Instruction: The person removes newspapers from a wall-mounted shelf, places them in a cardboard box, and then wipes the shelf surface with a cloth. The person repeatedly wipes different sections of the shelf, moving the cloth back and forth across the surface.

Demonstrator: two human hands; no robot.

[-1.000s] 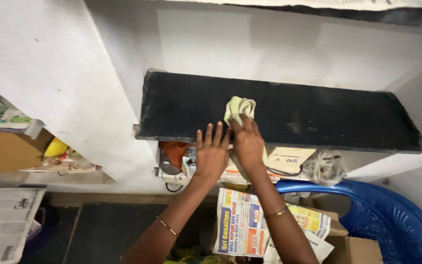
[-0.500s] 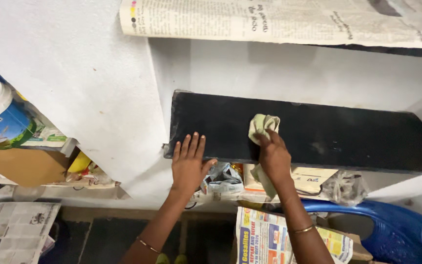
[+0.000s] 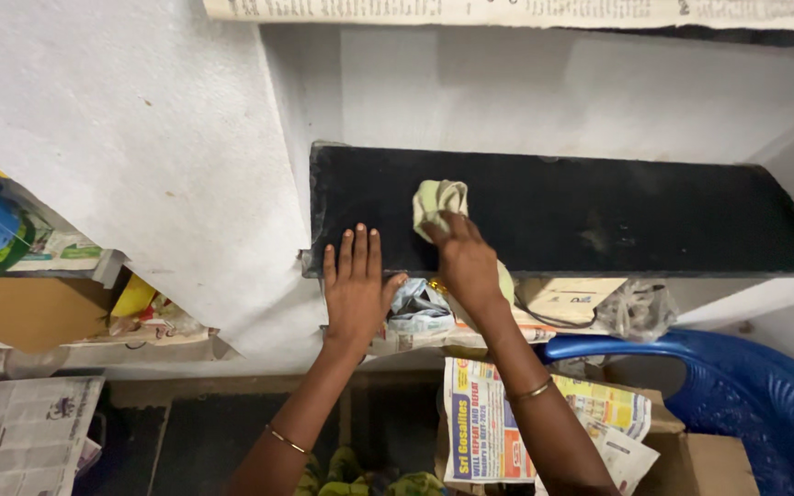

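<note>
- Pressing down on the black shelf [image 3: 599,216], the right hand [image 3: 466,262] has a small pale green cloth [image 3: 437,200] under its fingers [image 3: 457,228].
- The cloth is bunched up. It sits on the left part of the shelf, a little way back from the front edge.
- The cloth pokes out ahead of the right fingers, up and a bit to the left, toward the back wall [image 3: 544,87].
- The right fingers are bent and closed down on the near end of the cloth. They pin it to the shelf.
- The left hand [image 3: 353,285] lies flat on the front left corner of the shelf. Its fingers are straight and close together, and it holds nothing.
- The left hand is just beside the right hand, but the two do not touch. The right hand is the one nearer the cloth.
- The shelf runs long from left to right. Most of its bare top lies to the right of the cloth.
- Only a short bit of shelf lies to the left of the cloth, up to the white side wall [image 3: 140,165].
- A blue chair [image 3: 737,377] is below the shelf on the right.
- Newspapers [image 3: 489,422] lie under the arms, near the floor.
</note>
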